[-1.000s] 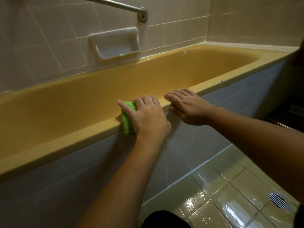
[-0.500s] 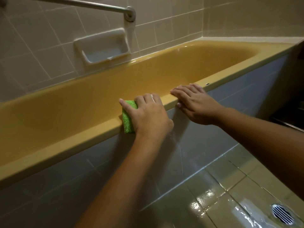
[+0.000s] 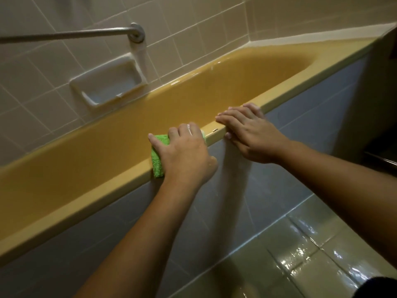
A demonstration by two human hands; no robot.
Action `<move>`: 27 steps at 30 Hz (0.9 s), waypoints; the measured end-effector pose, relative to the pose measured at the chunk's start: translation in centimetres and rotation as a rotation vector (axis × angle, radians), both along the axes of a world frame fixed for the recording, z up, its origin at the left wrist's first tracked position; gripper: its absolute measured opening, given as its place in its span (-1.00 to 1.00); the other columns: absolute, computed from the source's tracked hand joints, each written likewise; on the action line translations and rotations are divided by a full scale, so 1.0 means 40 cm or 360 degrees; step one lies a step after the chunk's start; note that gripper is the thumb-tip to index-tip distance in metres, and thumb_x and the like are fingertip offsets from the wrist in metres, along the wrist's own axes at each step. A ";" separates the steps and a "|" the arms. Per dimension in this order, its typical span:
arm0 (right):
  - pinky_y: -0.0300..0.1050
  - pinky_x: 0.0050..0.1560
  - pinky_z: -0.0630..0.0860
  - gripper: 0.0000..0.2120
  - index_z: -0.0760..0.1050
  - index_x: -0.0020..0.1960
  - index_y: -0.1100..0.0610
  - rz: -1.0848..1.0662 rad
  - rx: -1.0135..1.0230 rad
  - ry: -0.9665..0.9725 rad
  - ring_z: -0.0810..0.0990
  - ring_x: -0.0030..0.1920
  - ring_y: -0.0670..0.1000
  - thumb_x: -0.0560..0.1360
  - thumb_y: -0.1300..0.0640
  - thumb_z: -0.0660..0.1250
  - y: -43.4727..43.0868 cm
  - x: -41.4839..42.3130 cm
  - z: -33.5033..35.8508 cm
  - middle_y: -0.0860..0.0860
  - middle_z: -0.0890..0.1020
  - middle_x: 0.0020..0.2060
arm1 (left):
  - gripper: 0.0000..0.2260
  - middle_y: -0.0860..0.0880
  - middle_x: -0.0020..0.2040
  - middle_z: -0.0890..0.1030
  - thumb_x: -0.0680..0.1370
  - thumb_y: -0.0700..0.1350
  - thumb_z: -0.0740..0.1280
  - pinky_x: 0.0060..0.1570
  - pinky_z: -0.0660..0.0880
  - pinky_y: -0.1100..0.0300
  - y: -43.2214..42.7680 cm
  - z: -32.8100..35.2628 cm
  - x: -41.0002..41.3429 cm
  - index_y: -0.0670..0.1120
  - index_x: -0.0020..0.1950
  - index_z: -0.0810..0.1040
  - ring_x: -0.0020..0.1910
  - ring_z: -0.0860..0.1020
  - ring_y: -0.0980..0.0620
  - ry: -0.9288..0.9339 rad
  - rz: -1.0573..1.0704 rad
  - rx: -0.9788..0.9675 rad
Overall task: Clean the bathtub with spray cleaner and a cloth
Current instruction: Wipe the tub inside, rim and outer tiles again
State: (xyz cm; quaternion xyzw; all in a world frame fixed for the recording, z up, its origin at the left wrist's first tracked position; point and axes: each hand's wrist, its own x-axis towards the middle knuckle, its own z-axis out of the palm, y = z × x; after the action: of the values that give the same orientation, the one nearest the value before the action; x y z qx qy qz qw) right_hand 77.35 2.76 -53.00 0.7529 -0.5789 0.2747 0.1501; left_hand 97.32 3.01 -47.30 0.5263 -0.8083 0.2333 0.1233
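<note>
Both hands have moved along the near rim of the bathtub [image 3: 86,203] toward its far end, at about 2 o'clock. A small dark mark on the rim, which was beyond the right hand half a second ago, now lies between the two hands, if it is the same mark. I judge from this that the wiping of the rim goes forward piece by piece, and that the long part toward the far corner is not yet done.

The green cloth [image 3: 158,155] lies folded over the rim, and part of it shows at 9 o'clock of the left hand [image 3: 184,153]. The grip of this hand is bent over the cloth and presses it on the rim. Its fingertips go over the inner edge and I cannot see them. The right hand [image 3: 247,134] rests on the rim at 2 o'clock of the left one, slightly apart from it. Its grip is flat, with the fingers straight and close together, and it holds nothing. The spray cleaner is not in view.

The bathtub holds no standing water that I can see, only some shine on its far edge. The soap dish [image 3: 107,87] on the wall, at 11 o'clock of the cloth, shows nothing inside.
</note>
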 end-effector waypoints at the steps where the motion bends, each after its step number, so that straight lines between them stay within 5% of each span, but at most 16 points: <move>1: 0.15 0.58 0.07 -0.49 0.33 0.56 0.07 -0.0009 0.0001 -0.0008 0.32 0.54 0.13 0.70 -0.10 -0.02 0.000 -0.032 -0.001 0.04 0.46 0.48 | -0.43 -0.09 0.31 0.48 0.47 0.14 0.32 0.40 0.16 -0.50 -0.001 0.001 -0.030 -0.09 0.40 0.35 0.31 0.43 -0.17 -0.0006 0.0000 0.0009; 19: 0.06 0.62 -0.13 -0.41 0.25 0.61 0.06 -0.0202 0.0165 -0.0136 0.18 0.61 0.09 0.67 -0.14 -0.13 -0.006 -0.390 0.006 0.01 0.36 0.56 | -0.37 -0.14 0.34 0.45 0.47 0.14 0.30 0.39 0.05 -0.58 -0.026 0.010 -0.476 -0.14 0.45 0.33 0.35 0.40 -0.20 -0.0017 -0.0092 0.0142; 27: 0.04 0.61 -0.12 -0.41 0.27 0.60 0.07 -0.0229 0.0119 -0.0136 0.20 0.60 0.09 0.67 -0.14 -0.09 -0.017 -0.467 0.002 0.01 0.38 0.54 | -0.39 -0.12 0.36 0.45 0.55 0.22 0.27 0.31 0.20 -0.51 -0.048 0.028 -0.530 -0.13 0.47 0.31 0.33 0.40 -0.17 -0.0185 -0.0172 0.0103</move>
State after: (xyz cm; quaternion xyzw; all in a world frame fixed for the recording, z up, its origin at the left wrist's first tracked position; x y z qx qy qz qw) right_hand 58.68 2.08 -52.93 0.7021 -0.6471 0.2733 0.1165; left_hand 76.13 1.09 -46.17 0.4710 -0.8485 0.2303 0.0716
